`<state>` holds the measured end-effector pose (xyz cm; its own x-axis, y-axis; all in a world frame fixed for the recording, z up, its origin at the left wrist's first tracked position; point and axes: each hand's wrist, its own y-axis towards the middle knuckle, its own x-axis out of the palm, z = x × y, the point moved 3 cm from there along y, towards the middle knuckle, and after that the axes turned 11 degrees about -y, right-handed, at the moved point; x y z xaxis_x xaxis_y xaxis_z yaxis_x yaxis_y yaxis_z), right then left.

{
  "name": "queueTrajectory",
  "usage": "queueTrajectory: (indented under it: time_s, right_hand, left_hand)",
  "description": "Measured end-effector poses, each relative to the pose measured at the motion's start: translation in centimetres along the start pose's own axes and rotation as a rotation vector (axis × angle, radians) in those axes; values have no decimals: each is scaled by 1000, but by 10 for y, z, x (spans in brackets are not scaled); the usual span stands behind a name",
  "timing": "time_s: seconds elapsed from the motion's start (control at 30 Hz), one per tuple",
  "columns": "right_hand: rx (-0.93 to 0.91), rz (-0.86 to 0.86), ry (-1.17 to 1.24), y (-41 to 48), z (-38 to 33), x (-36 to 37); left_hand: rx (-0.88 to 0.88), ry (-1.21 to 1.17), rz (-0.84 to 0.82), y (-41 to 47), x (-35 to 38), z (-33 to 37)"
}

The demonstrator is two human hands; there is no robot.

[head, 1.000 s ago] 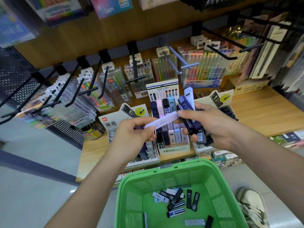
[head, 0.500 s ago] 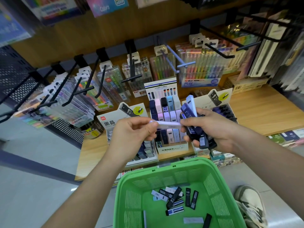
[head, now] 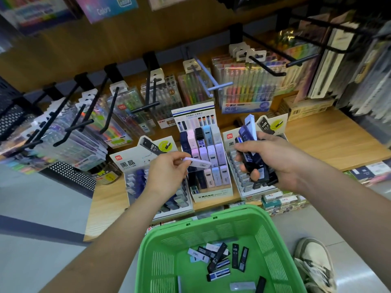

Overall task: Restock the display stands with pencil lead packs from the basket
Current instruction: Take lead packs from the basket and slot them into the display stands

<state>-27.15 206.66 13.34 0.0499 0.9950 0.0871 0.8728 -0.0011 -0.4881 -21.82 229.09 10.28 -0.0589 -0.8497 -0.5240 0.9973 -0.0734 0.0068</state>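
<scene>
My left hand [head: 167,174] pinches a pale lilac lead pack [head: 197,162] and holds it flat in front of the middle MONO display stand [head: 213,193]. My right hand [head: 273,161] grips a bundle of dark blue and black lead packs [head: 250,142], fanned upward over the right stand [head: 249,193]. The left stand [head: 127,166] holds dark and grey packs. Below, the green basket [head: 266,227] contains several loose lead packs [head: 218,259].
Black hooks [head: 110,115] with hanging pen sets jut out over the wooden shelf [head: 330,142]. Stacked small boxes [head: 281,203] lie under the shelf's front edge. A white shoe [head: 313,263] stands on the grey floor right of the basket.
The lilac pack has left the right hand's bundle; my left hand has drawn it leftward and lower, toward the middle stand. The right hand stays over the right stand.
</scene>
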Motion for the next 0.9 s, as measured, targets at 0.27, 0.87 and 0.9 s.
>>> queueTrajectory:
  time_s: [0.27,0.87,0.9]
  right_hand:
    - [-4,16,14,0,-2,-11]
    - [-15,-13,20,0,-3,-12]
    - [-18,-18,15,0,-3,-12]
  left_hand:
    - [135,245,-137,-2,56,-17]
    - [107,279,-111,-2,97,-27]
    - [47,203,-90,-3,91,-25]
